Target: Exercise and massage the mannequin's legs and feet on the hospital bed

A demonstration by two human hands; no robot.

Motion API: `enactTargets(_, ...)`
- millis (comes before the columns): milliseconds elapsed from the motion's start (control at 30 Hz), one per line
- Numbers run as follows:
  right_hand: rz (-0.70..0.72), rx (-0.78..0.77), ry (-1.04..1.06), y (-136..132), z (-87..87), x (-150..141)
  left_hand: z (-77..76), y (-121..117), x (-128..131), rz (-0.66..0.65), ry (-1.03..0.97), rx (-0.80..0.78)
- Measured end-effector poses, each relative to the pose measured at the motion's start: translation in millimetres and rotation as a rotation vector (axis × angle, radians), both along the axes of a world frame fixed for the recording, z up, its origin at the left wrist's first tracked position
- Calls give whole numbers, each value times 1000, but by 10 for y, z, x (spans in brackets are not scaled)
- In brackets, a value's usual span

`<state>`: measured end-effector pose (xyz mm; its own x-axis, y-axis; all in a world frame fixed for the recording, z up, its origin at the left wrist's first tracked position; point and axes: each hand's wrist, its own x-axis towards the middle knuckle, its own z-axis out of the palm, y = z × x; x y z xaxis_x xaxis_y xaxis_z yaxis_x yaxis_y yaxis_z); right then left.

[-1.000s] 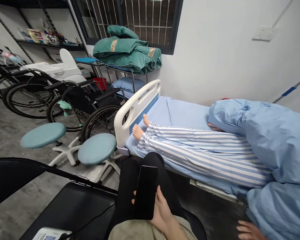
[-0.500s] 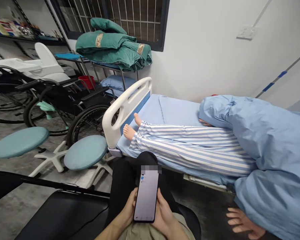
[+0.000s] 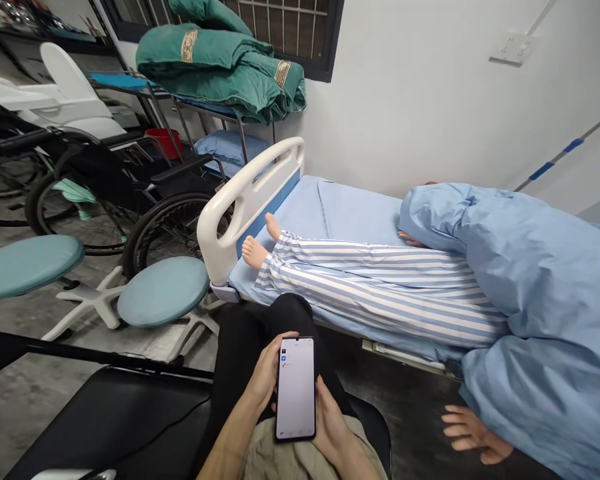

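Observation:
A smartphone (image 3: 296,393) with a lit, mostly white screen stands over my lap, held between both hands. My left hand (image 3: 264,377) grips its left side, with the fingers reaching up to the top edge. At the lower right side, my right hand (image 3: 331,423) is wrapped round the phone; its fingers behind are partly hidden. A few small icons show near the top left of the screen. My legs in black trousers (image 3: 237,347) lie beneath it.
Ahead is a bed (image 3: 250,193) with bare feet (image 3: 254,252) and striped trousers (image 3: 370,273) on it. Light blue fabric (image 3: 545,280) covers the right, a hand (image 3: 475,433) hanging out. Stools (image 3: 165,290), a wheelchair (image 3: 165,227) and green quilts (image 3: 220,73) are at left.
My left hand has slid up the phone's side to its top edge. The phone has become more upright and shifted slightly right. The view has tilted down a little.

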<state>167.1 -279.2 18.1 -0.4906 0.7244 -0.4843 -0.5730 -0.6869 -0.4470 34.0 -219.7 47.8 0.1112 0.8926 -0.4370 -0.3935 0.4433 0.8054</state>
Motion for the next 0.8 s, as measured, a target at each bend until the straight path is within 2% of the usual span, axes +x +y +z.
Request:
enactTargets(167, -78, -40, -19, -71, 6, 3, 106, 15, 43, -3, 188, 59)
enactTargets(333, -93, -67, -85, -127, 111, 50, 204, -89, 55, -112, 116, 74)
enactTargets(433, -90, -56, -108, -161, 177, 81, 289, -160, 50, -130, 81, 98)
enactTargets(600, -148, -39, -125, -201, 287, 105, 372, -180, 70, -72, 70, 79)
enactTargets(800, -160, -7, -123, -232, 319, 134, 320, -178, 103, 20, 119, 114)
